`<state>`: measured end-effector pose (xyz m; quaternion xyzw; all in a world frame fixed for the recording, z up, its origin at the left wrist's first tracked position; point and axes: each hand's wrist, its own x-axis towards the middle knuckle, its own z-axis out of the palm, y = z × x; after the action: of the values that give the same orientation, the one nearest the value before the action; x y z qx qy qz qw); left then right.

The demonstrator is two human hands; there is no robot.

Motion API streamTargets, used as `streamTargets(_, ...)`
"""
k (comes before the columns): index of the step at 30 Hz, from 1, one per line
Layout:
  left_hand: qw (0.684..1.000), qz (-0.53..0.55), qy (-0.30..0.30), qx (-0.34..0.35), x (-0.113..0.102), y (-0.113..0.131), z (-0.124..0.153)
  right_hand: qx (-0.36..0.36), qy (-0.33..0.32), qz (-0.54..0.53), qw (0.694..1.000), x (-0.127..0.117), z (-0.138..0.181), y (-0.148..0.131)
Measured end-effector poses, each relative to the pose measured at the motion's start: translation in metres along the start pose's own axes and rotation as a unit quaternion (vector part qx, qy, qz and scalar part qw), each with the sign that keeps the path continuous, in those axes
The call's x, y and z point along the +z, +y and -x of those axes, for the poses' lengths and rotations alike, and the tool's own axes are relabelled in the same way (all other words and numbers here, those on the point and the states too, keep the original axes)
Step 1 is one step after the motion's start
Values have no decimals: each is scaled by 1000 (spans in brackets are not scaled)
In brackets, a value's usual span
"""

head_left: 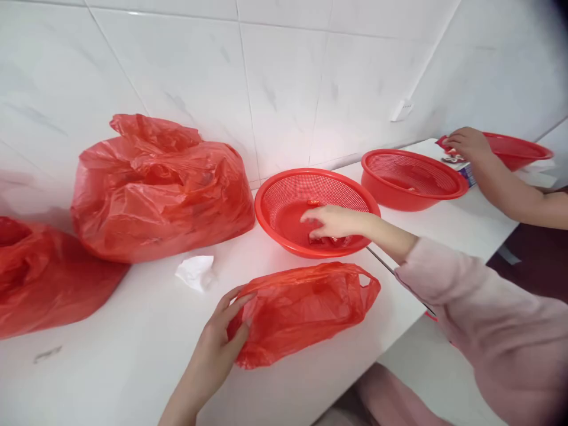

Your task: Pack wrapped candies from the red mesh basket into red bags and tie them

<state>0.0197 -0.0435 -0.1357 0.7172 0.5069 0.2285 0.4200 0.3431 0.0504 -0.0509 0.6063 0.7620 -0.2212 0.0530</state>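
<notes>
My left hand [217, 343] grips the near-left end of an open red plastic bag [302, 310], thumb on one side and fingers on the other. The bag lies on the white table with its mouth facing up and a handle loop at its right end. My right hand [332, 222] reaches into a red mesh basket [279, 236] just behind the bag. Its fingers are apart and curved downward, above a few small red wrapped packets [317, 241] on the basket floor. The hand partly hides these packets.
Two full red plastic bags, a large one [164, 207] and another [53, 284], stand on the left. Crumpled white paper [195, 272] lies between. Another red basket [412, 204] stands to the right, where a co-worker's hand [470, 142] holds a small red packet near a farther basket [510, 154].
</notes>
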Motion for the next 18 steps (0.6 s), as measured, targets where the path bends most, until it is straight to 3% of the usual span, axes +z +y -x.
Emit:
streamTargets(2, 999, 33, -1, 9, 0, -3, 1, 33, -44, 77, 996, 9, -23, 5)
streamTargets(5, 996, 83, -7, -15, 0, -8, 3, 24, -47, 99, 994, 18, -39, 5)
streamTargets(8, 993, 113, -22, -36, 1, -12, 4, 19, -40, 102, 994, 10, -31, 0)
streamTargets(10, 992, 115, -17, -46, 2, -15, 5, 6, 11, 66, 998, 0, -16, -9)
streamTargets(13, 991, 116, -3, -65, 4, -18, 6, -116, 78, -121, 983, 1, 17, -38)
streamTargets(14, 990, 121, -7, -67, 4, -19, 7, -175, 45, -176, 968, 8, 29, -51)
streamTargets(16, 988, 136, -24, -63, 3, -18, 8, -249, -18, -169, 953, 25, 49, -73)
streamTargets(18, 986, 154, -43, -58, 1, -13, 9, -251, 9, -95, 963, 39, 61, -86)
